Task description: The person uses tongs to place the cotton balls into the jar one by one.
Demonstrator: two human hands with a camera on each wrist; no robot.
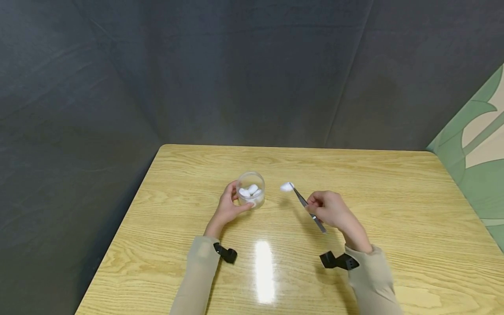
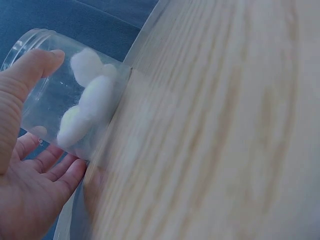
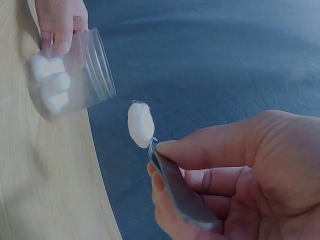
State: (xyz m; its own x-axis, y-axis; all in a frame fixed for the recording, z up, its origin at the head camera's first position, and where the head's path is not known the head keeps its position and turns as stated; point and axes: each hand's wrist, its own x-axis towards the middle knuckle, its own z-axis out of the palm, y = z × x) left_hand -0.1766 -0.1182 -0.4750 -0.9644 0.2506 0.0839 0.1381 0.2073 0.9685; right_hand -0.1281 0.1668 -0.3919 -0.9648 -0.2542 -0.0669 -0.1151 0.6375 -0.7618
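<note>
My right hand (image 1: pixel 328 209) pinches dark metal tweezers (image 1: pixel 301 199) between thumb and fingers. A white cotton ball (image 1: pixel 287 187) sits in the tweezer tips, raised above the table and to the right of the jar. With thumb and fingers around its side, my left hand (image 1: pixel 229 205) holds a clear, open-topped plastic jar (image 1: pixel 250 177), which stands upright on the table. Several cotton balls (image 2: pixel 97 97) lie in the bottom of the jar. In the right wrist view, the held cotton ball (image 3: pixel 141 124) is apart from the jar's rim (image 3: pixel 102 62).
The wooden table (image 1: pixel 374 197) extends around both hands, with a bright light reflection in front. A dark cloth (image 1: pixel 252 74) hangs behind and to the left. At the right is a green leaf-patterned surface (image 1: pixel 480 175). Black wrist cameras (image 1: pixel 338 261) sit on both sleeves.
</note>
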